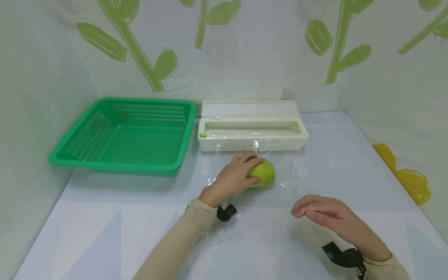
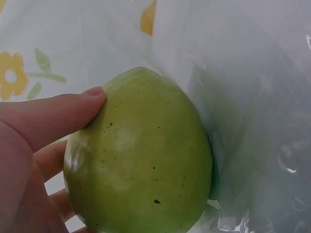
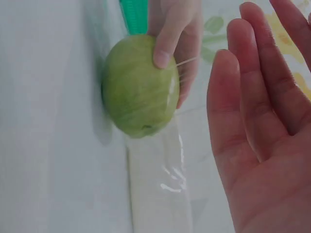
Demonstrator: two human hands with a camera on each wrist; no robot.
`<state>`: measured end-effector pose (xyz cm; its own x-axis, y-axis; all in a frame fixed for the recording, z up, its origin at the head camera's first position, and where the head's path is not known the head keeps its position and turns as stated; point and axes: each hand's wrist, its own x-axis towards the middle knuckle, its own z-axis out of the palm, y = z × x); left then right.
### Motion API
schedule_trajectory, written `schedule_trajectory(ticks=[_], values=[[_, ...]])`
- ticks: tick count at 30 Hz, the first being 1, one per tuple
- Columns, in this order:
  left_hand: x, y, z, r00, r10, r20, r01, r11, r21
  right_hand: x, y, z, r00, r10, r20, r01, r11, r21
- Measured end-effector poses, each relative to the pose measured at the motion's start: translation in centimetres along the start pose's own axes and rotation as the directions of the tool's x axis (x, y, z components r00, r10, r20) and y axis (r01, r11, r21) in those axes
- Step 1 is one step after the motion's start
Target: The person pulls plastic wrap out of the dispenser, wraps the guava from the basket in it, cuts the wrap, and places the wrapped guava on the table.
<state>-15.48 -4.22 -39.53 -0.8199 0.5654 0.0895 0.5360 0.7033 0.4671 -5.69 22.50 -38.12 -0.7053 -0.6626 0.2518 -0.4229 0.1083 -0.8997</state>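
In the head view my left hand (image 1: 235, 175) grips an oval green fruit (image 1: 264, 173) from its left side, thumb nearer me and fingers over the far side. Small dark specks dot the fruit's skin (image 2: 141, 150) in the left wrist view. Clear cling film (image 1: 287, 187) spreads from the dispenser over the table around the fruit, with wrinkles catching light. My right hand (image 1: 325, 214) hovers to the right and nearer me, apart from the fruit. Its fingers (image 3: 243, 97) are straight in the right wrist view, with glints of film at the fingertips in the head view.
A white cling film dispenser (image 1: 252, 144) stands behind the fruit with its lid raised. To its left sits an empty green plastic basket (image 1: 122, 168). A patterned sheet (image 1: 245, 70) hangs behind the table (image 1: 115, 190).
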Motion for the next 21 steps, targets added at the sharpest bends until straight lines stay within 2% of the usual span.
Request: schedule_trajectory(ticks=[6,13,21], values=[[0.1,0.1,0.0,1.0,-0.003,0.005,0.003,1.0,0.001,2.6,-0.5,0.1,0.998,-0.057,0.003,0.057,0.998,-0.018],[0.0,0.2,-0.1,1.0,0.0,0.006,0.0,1.0,-0.021,5.7,-0.9,0.1,1.0,0.002,-0.03,-0.004,0.999,-0.051],[0.1,-0.2,-0.2,1.0,-0.017,0.019,0.018,0.997,-0.079,8.8,0.3,0.0,0.998,0.043,-0.054,-0.045,0.999,-0.03]])
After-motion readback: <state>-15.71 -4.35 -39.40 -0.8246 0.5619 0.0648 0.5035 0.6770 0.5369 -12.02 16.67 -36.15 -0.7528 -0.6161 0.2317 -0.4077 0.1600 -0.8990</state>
